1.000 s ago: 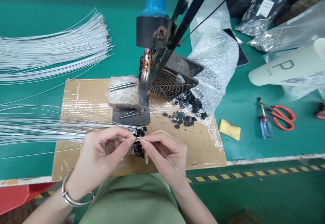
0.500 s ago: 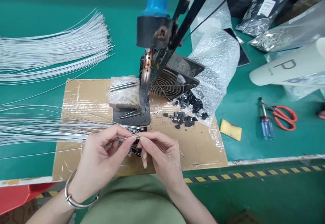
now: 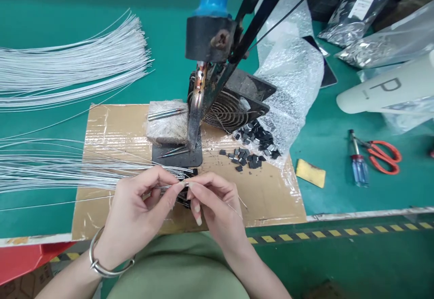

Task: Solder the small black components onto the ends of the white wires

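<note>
Green benchtop [image 3: 335, 199], cardboard sheet [image 3: 271, 193] at its front; yellow-and-black floor marking [image 3: 334, 233] beyond.
Over the cardboard, my left hand [image 3: 137, 211] and right hand [image 3: 220, 213] both pinch thin wire [image 3: 164, 186], fingertips nearly meeting.

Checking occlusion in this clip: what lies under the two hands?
Beneath the left hand and right hand lies cardboard; wires run behind the left one, and black pieces show between them. The covered wire stretches cannot be seen, nor the pieces counted.
</note>
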The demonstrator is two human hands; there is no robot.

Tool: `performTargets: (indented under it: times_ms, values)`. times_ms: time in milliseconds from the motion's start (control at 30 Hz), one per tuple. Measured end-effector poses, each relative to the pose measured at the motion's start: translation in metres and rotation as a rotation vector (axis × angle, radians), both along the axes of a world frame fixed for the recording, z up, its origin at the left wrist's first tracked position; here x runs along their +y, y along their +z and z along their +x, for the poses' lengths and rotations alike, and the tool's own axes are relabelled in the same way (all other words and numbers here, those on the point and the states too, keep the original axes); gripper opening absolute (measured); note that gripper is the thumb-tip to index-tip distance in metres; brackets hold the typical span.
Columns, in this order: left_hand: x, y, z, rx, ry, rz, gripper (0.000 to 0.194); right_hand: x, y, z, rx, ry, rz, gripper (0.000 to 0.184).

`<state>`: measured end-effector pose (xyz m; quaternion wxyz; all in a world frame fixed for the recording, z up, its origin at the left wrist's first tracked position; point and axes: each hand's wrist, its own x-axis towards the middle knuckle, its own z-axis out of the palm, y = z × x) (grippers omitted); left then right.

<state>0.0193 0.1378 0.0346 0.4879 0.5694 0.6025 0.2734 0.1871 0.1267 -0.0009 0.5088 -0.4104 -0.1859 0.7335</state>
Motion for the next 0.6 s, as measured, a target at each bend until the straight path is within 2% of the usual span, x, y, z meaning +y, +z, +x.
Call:
performTargets:
  times_ms: [200,600]
  values:
    - [0.0025,0.0,-0.001,-0.012,-0.017,0.01,0.022,0.0058,0.0062,0.0034,0.025,0.053,-0.051,0.015]
    - [-0.0018,-0.002,0.0074,0.013,0.06,0.072,0.02,0.0034,0.0032,-0.0034,0.043,-0.023,-0.012,0.011]
